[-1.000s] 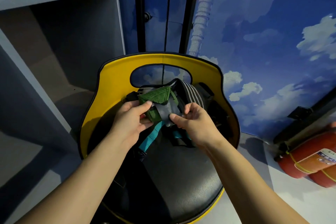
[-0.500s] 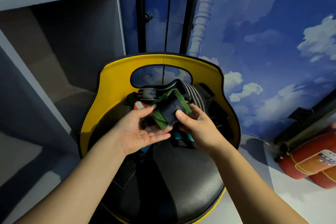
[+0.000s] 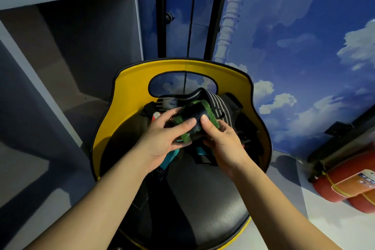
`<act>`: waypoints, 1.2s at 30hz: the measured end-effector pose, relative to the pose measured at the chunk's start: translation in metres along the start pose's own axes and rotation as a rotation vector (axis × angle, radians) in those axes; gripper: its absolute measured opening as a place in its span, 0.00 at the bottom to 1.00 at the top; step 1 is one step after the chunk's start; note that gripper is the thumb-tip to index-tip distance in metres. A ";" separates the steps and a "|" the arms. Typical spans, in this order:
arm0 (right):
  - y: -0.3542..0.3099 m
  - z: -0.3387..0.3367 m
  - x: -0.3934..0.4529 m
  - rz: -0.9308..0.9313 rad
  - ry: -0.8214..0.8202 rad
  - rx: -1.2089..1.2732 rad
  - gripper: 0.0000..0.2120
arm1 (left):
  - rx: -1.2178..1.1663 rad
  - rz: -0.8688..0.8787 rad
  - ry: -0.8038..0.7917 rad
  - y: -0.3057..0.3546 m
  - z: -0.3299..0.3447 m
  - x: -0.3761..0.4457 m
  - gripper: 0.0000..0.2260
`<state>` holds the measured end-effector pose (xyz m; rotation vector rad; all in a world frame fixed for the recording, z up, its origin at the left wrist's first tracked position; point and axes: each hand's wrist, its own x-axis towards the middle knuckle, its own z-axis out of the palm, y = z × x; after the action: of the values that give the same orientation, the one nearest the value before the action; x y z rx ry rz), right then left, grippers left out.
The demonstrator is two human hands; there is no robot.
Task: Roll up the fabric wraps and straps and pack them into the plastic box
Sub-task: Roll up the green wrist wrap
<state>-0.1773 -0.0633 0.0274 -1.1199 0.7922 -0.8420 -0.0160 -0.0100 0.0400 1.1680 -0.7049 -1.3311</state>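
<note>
A green and black fabric wrap [image 3: 195, 116], partly rolled, is held above the chair seat between both hands. My left hand [image 3: 162, 142] grips its left side, thumb on top and fingers curled beneath. My right hand [image 3: 222, 141] pinches its right side, thumb pressing on the black face. Behind the roll lies a pile of straps: a grey and black striped band [image 3: 220, 103], a grey band with a dark patch [image 3: 168, 103], and a teal strap [image 3: 171, 157] hanging below my left hand. No plastic box is in view.
The pile sits on a black round seat [image 3: 203, 199] with a yellow curved backrest [image 3: 129, 91]. Grey shelving [image 3: 60, 32] stands to the left. Red fire extinguishers [image 3: 349, 184] lie on the floor at the right, below a blue cloud-painted wall.
The wrap went from a loose green triangle to a tighter roll. My left hand, flat under it half a second ago, now curls round it; my right thumb moved onto its top.
</note>
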 end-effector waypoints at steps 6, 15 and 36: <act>-0.006 0.000 -0.002 -0.037 -0.037 -0.062 0.19 | 0.043 0.076 0.037 -0.002 -0.003 0.000 0.26; 0.004 0.002 -0.001 -0.006 -0.008 0.054 0.20 | -0.063 0.078 0.047 -0.014 0.003 0.000 0.26; 0.070 -0.054 -0.040 -0.157 -0.021 -0.940 0.27 | 0.910 0.084 -0.041 -0.108 -0.033 -0.024 0.36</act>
<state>-0.2310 -0.0366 -0.0485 -2.0320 1.1347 -0.5702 -0.0286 0.0368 -0.0647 1.7874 -1.4539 -0.9596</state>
